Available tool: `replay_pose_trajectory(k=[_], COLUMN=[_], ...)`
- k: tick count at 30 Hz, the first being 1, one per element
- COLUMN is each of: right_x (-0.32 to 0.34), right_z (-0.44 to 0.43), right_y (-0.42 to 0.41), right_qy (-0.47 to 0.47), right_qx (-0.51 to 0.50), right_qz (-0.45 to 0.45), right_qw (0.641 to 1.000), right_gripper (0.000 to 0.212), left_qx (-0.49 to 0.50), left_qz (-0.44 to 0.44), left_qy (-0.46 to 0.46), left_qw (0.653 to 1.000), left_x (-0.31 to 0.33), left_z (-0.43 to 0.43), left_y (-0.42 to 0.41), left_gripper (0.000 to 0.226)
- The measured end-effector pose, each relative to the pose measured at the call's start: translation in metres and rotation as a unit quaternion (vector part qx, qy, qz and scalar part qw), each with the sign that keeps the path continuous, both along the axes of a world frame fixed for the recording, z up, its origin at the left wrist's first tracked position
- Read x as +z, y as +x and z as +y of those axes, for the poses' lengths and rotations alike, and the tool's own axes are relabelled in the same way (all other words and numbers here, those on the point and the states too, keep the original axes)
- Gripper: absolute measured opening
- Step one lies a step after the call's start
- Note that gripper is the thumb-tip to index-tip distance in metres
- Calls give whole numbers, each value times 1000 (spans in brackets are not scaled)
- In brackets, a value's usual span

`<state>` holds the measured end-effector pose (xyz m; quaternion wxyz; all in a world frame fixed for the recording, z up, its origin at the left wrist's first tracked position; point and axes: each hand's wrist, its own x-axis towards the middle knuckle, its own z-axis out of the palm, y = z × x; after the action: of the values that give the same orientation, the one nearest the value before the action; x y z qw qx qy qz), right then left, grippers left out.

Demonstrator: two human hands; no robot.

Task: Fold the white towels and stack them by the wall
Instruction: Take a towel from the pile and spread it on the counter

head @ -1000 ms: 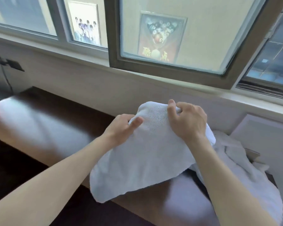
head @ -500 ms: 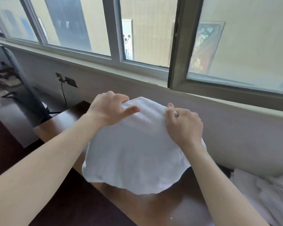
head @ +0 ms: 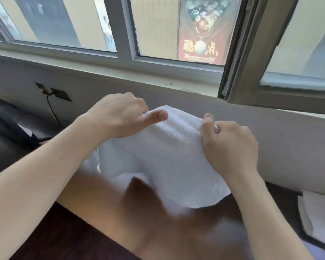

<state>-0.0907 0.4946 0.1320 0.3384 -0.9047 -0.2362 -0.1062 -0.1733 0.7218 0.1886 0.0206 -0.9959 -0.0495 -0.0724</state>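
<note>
A white towel [head: 169, 158] hangs in the air over the dark wooden table [head: 120, 222], close to the grey wall under the window. My left hand [head: 120, 117] pinches its upper left edge with the thumb lying on top. My right hand [head: 231, 145] grips the upper right edge, fingers curled into the cloth. The towel sags between the two hands and its lower hem is blurred just above the table top. More white towels [head: 317, 218] lie in a heap at the right edge of the table, partly cut off by the frame.
The wall [head: 289, 147] runs behind the table below a window sill [head: 158, 72]. An open window frame [head: 251, 72] juts inward at the upper right. A wall socket with a black cable [head: 51, 104] sits at the left, above dark furniture.
Both hands have carried the towel leftward along the table, away from the heap. The left hand's grip has shifted further out along the top edge, and the lower part now swings.
</note>
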Motion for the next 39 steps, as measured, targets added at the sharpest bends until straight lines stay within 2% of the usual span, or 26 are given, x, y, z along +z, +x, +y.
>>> replay_pose_trajectory(k=[4, 8, 10, 13, 17, 21, 24, 26, 31, 35, 39], right_x=[-22, -106, -153, -212, -255, -282, -293, -295, -296, -297, -307], right_z=[10, 29, 29, 28, 30, 22, 10, 6, -12, -21, -22], right_y=[-18, -3, -3, -25, -65, -73, -73, -71, -59, -50, -57], right_qy=[-57, -199, -252, -303, -317, -309, -296, -279, -253, -238, -242], right_qx=[-126, -235, -249, -239, -208, -211, -214, -214, -214, -206, -204], right_qz=[-24, -20, 38, 163, 221, 269, 264, 256, 245, 263, 265], right_qw=[990, 951, 934, 908, 899, 888, 893, 901, 911, 912, 911], right_gripper=[61, 64, 63, 72, 81, 88, 84, 80, 69, 62, 62], left_qx=[-80, -129, -148, -154, -109, 13, 41, 58, 107, 120, 62], left_qz=[20, 81, 118, 188, 235, 189, 146, 110, 53, 53, 18], left_qy=[-10, -73, -85, -106, -166, -297, -374, -393, -378, -376, -272], left_qw=[997, 986, 978, 964, 951, 936, 915, 911, 918, 917, 960], left_x=[-44, -134, -180, -236, -298, -336, -351, -351, -348, -344, -325], left_z=[27, 48, 58, 74, 83, 87, 78, 69, 44, 48, 74], left_y=[35, 73, 73, 48, 11, -8, -13, -11, 3, 13, 17], left_gripper=[91, 102, 110, 113, 102, 93, 84, 81, 68, 50, 45])
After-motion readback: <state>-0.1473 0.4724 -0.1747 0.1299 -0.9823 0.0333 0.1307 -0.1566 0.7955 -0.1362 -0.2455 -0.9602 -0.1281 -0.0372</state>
